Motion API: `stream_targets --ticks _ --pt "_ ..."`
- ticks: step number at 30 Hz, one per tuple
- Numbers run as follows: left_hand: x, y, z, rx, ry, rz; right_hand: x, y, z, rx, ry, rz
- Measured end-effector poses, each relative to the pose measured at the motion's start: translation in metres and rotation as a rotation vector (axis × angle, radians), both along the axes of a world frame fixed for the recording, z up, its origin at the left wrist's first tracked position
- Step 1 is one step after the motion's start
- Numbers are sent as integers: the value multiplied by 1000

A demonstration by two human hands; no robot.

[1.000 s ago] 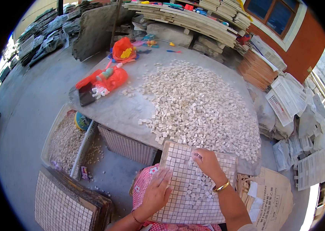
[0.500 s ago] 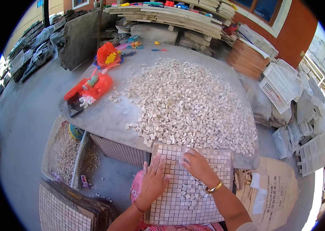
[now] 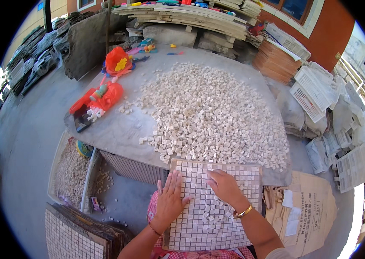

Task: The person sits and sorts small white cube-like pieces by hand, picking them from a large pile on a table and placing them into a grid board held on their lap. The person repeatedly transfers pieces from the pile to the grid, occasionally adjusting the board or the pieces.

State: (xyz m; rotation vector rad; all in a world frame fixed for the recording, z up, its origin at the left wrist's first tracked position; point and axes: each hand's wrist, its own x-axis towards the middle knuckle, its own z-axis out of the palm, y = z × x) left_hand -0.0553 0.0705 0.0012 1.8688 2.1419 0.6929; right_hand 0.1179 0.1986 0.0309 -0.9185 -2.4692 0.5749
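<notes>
A square mosaic tray (image 3: 191, 241) rests on my lap, its grid largely filled with small pale stone tiles. Flat on the tray's left side lies my left hand (image 3: 170, 203), fingers stretched out and thumb apart. My right hand (image 3: 225, 186) is over the upper middle of the grid with its fingers curled down together; whatever is under the fingertips is hidden. Just below that hand, a loose heap of tile cubes (image 3: 215, 216) sits on the tray. Beyond the tray's far edge a large pile of the same cubes (image 3: 208, 116) spreads across a grey table (image 3: 126, 138).
Left on the table are red plastic bags (image 3: 109, 97) with toys and a dark phone-like object (image 3: 81, 120). A white crate (image 3: 89, 181) of cubes and a stack of filled mosaic trays (image 3: 74, 235) stand at lower left. Flattened cardboard (image 3: 316, 211) and white plastic crates (image 3: 314, 95) are at right.
My right hand has moved slightly right and its fingers have come down onto the grid. My left hand stays flat on the tray. The whole view has shifted slightly.
</notes>
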Motion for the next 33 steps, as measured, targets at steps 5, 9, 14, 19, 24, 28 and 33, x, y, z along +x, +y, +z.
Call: stream_targets --ticks 5,9,14,19,24,28,33 --pt "17 8 13 40 128 -114 12 13 15 -34 17 -50" --pt "34 11 -6 65 84 -197 7 13 6 3 -28 -9" --pt "36 13 -6 75 80 -192 6 14 6 69 -83 20" --pt "36 9 -1 84 61 -233 -1 24 10 44 -117 -44" --pt "35 10 -9 103 40 -313 -21 41 9 6 -92 -37" --pt "36 10 -8 108 13 -309 -26 46 3 -12 -206 -30" --pt "38 11 -10 119 74 -324 -15 55 -7 26 -217 114"
